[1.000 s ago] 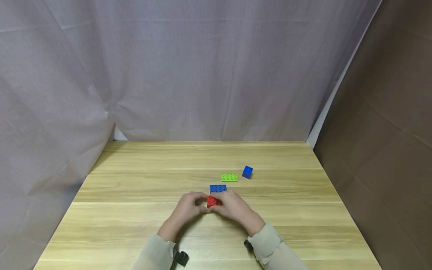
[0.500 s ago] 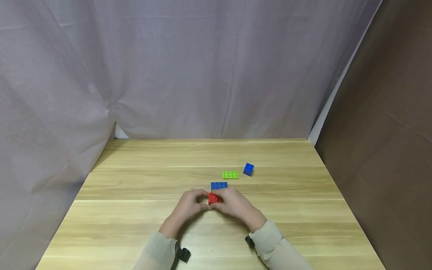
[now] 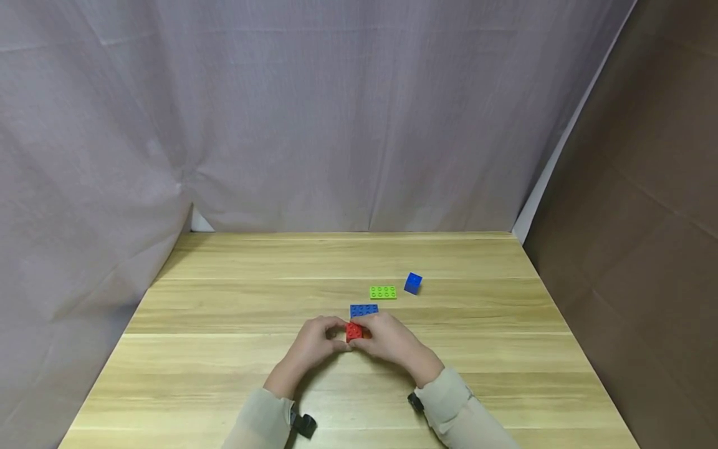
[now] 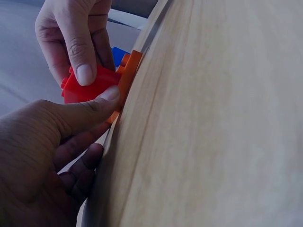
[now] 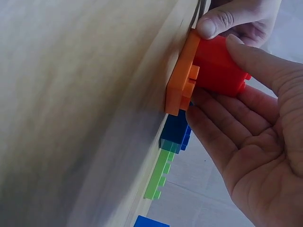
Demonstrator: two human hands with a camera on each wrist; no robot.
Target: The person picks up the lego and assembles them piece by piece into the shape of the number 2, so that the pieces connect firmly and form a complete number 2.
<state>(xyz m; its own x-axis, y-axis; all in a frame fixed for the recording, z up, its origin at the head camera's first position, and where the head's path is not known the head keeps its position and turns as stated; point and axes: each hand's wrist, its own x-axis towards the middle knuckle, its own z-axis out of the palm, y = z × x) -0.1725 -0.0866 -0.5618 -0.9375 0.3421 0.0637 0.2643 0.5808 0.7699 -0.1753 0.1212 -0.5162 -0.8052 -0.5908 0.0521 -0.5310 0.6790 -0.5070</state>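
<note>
A red toy brick sits on the studs of a flat orange brick, towards one end of it. My right hand pinches the red brick between thumb and fingers, its palm turned to the brick in the right wrist view. My left hand grips the orange brick at the end under the red one, its thumb tip also against the red brick's lower side. Just beyond the hands lies a flat blue brick, partly covered by the right hand in the head view.
Further back on the wooden table lies a flat light-green brick. A blue cube-shaped brick stands right of it. A grey curtain hangs behind the table, and a brown one along the right.
The head view shifts slightly. Both hands keep their hold on the red and orange bricks, with no clear movement against the table.
</note>
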